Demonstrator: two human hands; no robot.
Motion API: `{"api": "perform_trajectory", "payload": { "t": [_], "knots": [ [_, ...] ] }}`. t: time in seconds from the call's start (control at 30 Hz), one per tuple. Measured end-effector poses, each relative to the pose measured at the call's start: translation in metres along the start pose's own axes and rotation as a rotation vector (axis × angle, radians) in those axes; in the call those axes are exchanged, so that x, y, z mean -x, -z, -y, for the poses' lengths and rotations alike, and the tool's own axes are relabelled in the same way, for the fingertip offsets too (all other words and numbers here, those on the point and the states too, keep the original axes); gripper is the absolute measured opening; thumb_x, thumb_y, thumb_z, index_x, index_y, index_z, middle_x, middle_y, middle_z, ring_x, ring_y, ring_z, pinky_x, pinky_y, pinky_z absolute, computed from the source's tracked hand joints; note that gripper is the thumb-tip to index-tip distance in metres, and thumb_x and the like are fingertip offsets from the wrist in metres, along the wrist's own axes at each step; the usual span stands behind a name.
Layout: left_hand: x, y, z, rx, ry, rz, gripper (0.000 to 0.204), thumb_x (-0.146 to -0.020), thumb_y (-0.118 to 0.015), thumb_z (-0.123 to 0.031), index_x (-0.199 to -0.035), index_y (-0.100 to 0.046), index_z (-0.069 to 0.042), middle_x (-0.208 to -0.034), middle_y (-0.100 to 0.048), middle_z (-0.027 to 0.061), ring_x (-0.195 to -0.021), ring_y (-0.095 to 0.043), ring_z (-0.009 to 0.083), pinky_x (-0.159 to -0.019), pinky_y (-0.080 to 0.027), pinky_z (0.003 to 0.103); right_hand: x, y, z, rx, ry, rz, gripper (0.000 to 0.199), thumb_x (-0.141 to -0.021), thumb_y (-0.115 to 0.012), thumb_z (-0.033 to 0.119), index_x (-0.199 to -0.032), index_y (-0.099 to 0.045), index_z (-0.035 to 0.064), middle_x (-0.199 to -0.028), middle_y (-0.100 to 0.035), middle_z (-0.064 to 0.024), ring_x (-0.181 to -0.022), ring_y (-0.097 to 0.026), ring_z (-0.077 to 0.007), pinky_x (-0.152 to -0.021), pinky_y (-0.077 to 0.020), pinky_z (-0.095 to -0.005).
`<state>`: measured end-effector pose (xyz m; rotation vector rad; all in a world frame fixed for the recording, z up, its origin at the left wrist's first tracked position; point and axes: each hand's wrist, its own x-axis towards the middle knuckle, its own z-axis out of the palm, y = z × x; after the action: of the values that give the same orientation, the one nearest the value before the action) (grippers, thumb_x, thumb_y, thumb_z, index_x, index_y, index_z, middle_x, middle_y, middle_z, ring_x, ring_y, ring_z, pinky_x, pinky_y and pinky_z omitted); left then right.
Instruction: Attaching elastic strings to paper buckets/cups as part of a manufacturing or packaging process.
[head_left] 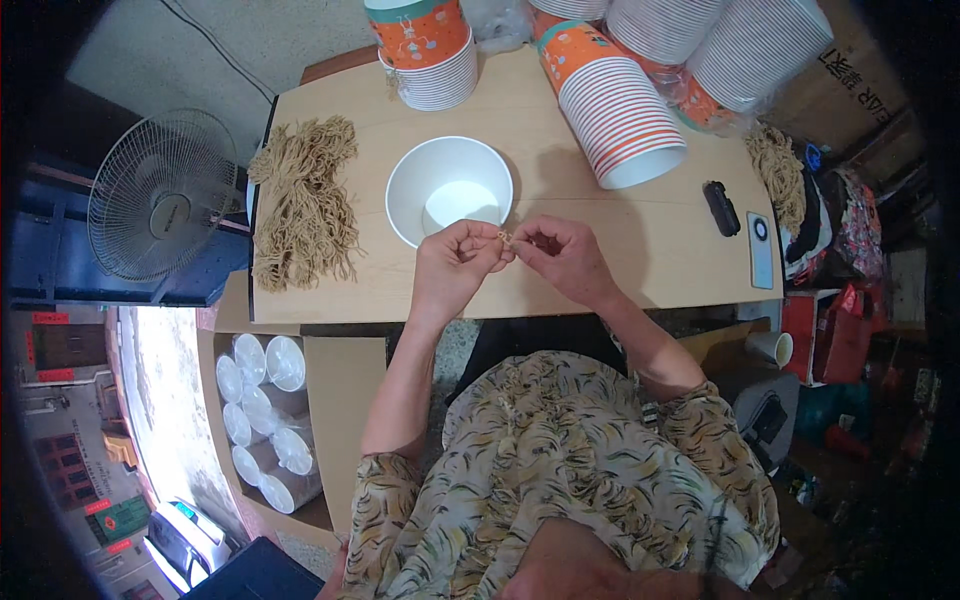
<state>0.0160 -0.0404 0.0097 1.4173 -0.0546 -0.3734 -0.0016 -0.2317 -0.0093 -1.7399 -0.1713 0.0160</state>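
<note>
My left hand (pixel 452 268) and my right hand (pixel 568 260) meet at the near rim of an open white paper tub (pixel 408 190). Between their pinched fingertips is a short piece of tan twine (pixel 506 239), which looks knotted or looped; its details are too small to make out. The tub stands upright on the table, and no contents show in it. To the left, a thick bundle of similar tan twine strands (pixel 305 200) lies near the table's edge, apart from both hands.
Nested orange-and-white paper tubs (pixel 620 115) lie tilted behind; another stack (pixel 430 65) stands farther left. Plastic-wrapped stacks (pixel 755 50) fill the far right. A phone (pixel 761 250) and black object (pixel 720 208) lie right. A fan (pixel 165 205) and carton of clear-wrapped containers (pixel 325 430) flank the left.
</note>
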Motion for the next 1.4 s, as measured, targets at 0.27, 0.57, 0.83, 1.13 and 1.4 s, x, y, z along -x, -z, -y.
{"api": "perform_trajectory", "payload": {
  "t": [0.27, 0.57, 0.83, 1.13, 1.4],
  "knots": [
    [-0.002, -0.004, 0.003, -0.103, -0.043, -0.021, 0.011, -0.094, -0.066, -0.001, -0.102, -0.066, 0.006, -0.087, -0.073, 0.0098, -0.080, -0.071, 0.0118, -0.071, -0.058, 0.023, -0.001, -0.002, 0.002, -0.190, -0.018, 0.029, 0.009, -0.093, -0.068, 0.008, -0.094, -0.070, -0.0012, -0.083, -0.071, -0.0017, -0.071, -0.061, -0.0041, -0.064, -0.0501, -0.0221],
    [0.001, -0.008, 0.002, -0.107, -0.092, 0.015, 0.010, -0.092, -0.068, 0.001, -0.101, -0.068, 0.007, -0.089, -0.074, 0.0099, -0.084, -0.071, 0.0114, -0.075, -0.058, 0.023, -0.002, 0.004, 0.006, -0.254, -0.150, 0.041, 0.010, -0.094, -0.066, 0.006, -0.095, -0.071, -0.0036, -0.085, -0.072, -0.0043, -0.079, -0.066, -0.0085, -0.073, -0.0535, -0.0241],
    [0.002, -0.005, 0.002, -0.098, -0.073, 0.034, 0.009, -0.094, -0.067, 0.001, -0.101, -0.068, 0.006, -0.090, -0.074, 0.0098, -0.085, -0.072, 0.0129, -0.075, -0.059, 0.024, 0.000, 0.005, 0.018, -0.331, -0.205, 0.047, 0.013, -0.095, -0.066, 0.008, -0.095, -0.070, -0.0043, -0.084, -0.072, -0.0051, -0.076, -0.067, -0.0097, -0.071, -0.0537, -0.0243],
    [0.002, 0.002, 0.003, -0.040, -0.049, 0.101, 0.008, -0.094, -0.068, -0.002, -0.101, -0.069, 0.002, -0.087, -0.072, 0.0048, -0.081, -0.070, 0.0107, -0.074, -0.057, 0.023, -0.016, 0.012, 0.004, -0.156, -0.167, -0.014, 0.016, -0.098, -0.062, 0.018, -0.094, -0.066, 0.0024, -0.071, -0.060, 0.0024, -0.053, -0.050, -0.0031, -0.047, -0.0396, -0.0223],
    [0.002, 0.003, 0.001, -0.033, -0.020, 0.085, 0.008, -0.092, -0.068, 0.000, -0.100, -0.068, 0.002, -0.088, -0.072, 0.0049, -0.082, -0.070, 0.0107, -0.073, -0.056, 0.023, -0.013, 0.014, 0.014, -0.315, -0.338, 0.260, 0.011, -0.095, -0.064, 0.014, -0.102, -0.066, 0.0048, -0.070, -0.057, 0.0030, -0.054, -0.044, -0.0024, -0.046, -0.0327, -0.0195]
  ]
}}
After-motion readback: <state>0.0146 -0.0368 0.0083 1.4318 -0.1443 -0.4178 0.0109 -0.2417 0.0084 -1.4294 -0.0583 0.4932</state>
